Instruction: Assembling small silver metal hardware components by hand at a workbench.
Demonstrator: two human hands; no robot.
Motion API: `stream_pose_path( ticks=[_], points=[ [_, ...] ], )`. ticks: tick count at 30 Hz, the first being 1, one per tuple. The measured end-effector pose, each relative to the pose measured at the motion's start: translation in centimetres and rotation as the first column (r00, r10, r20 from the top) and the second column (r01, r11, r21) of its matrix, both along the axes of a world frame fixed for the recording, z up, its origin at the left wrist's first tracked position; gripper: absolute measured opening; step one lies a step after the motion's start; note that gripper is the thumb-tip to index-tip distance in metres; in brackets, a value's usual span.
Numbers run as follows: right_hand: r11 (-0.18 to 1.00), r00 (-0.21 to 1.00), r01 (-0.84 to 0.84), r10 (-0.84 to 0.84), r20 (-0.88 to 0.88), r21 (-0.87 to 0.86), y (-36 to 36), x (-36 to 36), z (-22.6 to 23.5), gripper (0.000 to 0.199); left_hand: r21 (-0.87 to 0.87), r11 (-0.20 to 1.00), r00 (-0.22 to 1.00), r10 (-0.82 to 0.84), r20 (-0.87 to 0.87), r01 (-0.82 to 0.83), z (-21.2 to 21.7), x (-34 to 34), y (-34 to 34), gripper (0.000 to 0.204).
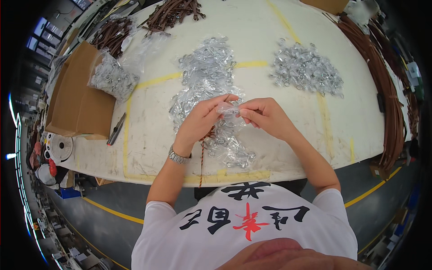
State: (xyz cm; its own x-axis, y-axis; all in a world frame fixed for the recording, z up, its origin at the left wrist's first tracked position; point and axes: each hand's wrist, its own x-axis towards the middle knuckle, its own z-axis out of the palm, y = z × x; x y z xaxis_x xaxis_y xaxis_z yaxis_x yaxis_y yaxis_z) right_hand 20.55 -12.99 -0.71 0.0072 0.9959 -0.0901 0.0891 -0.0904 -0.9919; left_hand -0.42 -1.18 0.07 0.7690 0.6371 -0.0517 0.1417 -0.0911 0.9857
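Note:
A small clear plastic bag is stretched between my two hands above the table. My left hand, with a metal-band watch at the wrist, pinches its left side. The fingers of my right hand are closed on its right end, where a bit of metal shows; the rest of the contents is hard to make out. Under my hands spreads a long pile of bagged metal clasps, reaching toward the near edge. A brown twisted cord hangs below my left hand; its upper end is partly hidden.
Another pile of bagged metal pieces lies to the right. At the left stand a cardboard box, a filled plastic bag and a black marker-like tool. Brown straps lie at the back; long strips line the right edge.

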Motion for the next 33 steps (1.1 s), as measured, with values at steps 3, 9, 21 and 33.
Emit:
stream_pose_path(
  ticks=[3,9,21,33],
  points=[
    [0.996,0.985,0.069,-0.077,0.156,0.058,0.2,-0.2,-0.7,0.020,0.338,0.930,0.989,-0.117,-0.096,0.143,-0.1,0.1,-1.3,0.040],
    [0.988,0.985,0.151,-0.154,0.079,0.041,0.0,-1.6,-1.1,0.023,0.269,0.956,0.990,-0.093,-0.104,0.118,-0.6,1.1,-2.6,0.043],
    [0.978,0.979,0.201,-0.200,-0.029,0.061,-0.6,-3.5,-1.2,0.020,0.459,0.872,0.983,0.117,0.139,-0.169,-3.8,2.0,-3.3,0.031],
    [0.715,0.104,0.096,-0.699,0.707,0.693,3.3,6.9,1.7,0.025,-0.072,0.971,0.962,0.237,0.138,-0.228,-1.8,1.0,-0.6,0.025]
  ],
)
